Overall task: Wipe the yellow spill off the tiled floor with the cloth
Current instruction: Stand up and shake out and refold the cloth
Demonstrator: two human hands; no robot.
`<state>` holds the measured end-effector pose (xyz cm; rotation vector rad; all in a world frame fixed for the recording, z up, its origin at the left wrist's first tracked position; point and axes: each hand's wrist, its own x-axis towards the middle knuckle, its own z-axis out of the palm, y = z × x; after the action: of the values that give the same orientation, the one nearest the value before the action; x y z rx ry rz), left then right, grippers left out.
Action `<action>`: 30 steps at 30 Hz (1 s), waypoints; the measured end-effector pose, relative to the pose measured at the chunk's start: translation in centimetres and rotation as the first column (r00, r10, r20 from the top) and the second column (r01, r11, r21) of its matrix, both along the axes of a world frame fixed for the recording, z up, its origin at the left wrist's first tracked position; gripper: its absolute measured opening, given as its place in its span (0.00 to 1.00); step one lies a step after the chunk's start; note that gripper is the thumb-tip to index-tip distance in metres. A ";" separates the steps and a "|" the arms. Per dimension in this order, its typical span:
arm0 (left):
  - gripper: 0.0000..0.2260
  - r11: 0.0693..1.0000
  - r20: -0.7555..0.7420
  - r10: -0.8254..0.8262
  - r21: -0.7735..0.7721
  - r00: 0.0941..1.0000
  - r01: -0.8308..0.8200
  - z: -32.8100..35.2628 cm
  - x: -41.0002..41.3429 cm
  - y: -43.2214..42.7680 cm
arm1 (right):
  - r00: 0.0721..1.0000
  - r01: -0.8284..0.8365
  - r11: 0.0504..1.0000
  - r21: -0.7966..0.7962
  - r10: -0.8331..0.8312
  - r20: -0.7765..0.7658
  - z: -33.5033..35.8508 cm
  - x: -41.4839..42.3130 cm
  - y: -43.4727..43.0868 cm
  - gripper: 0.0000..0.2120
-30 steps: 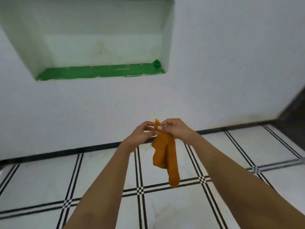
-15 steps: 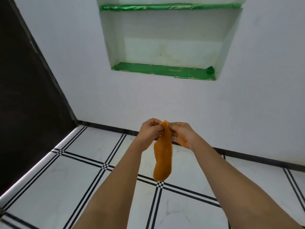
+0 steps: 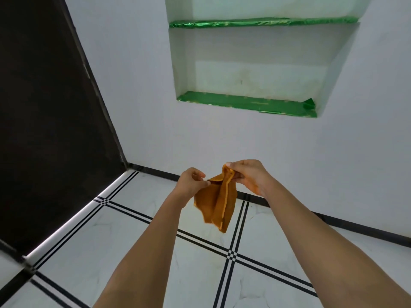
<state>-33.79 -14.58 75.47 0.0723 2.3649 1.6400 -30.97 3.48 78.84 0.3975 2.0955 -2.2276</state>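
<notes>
In the head view, both bare forearms are reaching forward over the tiled floor (image 3: 138, 241), whose white tiles are crossed by thin black double lines. The left hand (image 3: 192, 182) is pinching one upper corner of the orange cloth (image 3: 216, 203) between its thumb and curled fingers. The right hand (image 3: 249, 176), slightly higher and just beside it, is pinching the other upper edge with its fingertips, its remaining fingers curled. The cloth is hanging in the air between and below the two hands, partly spread at the top and falling in loose folds, its lower tip dangling above the floor without touching it. Behind the hands a white wall (image 3: 200, 134) is rising from a black skirting strip (image 3: 355, 227). A recessed niche (image 3: 251, 70) is sitting high in that wall, with shiny green lining (image 3: 244, 103) covering its lower ledge. A dark panel (image 3: 44, 107) is filling the left side, meeting the wall at the corner
</notes>
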 end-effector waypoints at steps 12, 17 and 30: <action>0.10 0.961 -0.091 -0.191 -0.220 0.977 0.167 0.9 0.7 0.5 | 0.995 -0.085 0.986 0.144 0.078 0.059 1.8 -0.7 0.4 0.10; 0.12 0.961 -0.109 -0.133 -0.258 0.985 0.101 0.9 0.5 0.0 | 0.992 0.103 0.929 0.356 -0.120 0.026 0.3 -0.3 0.0 0.08; 0.11 0.958 -0.043 -0.282 -0.067 0.958 0.279 1.7 2.9 0.6 | 0.966 -0.019 0.987 0.156 -0.022 0.258 -0.7 1.4 -2.4 0.17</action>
<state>-30.84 -13.95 77.15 0.4238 2.3120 1.4480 -29.58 1.08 78.15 0.6609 2.1334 -1.8935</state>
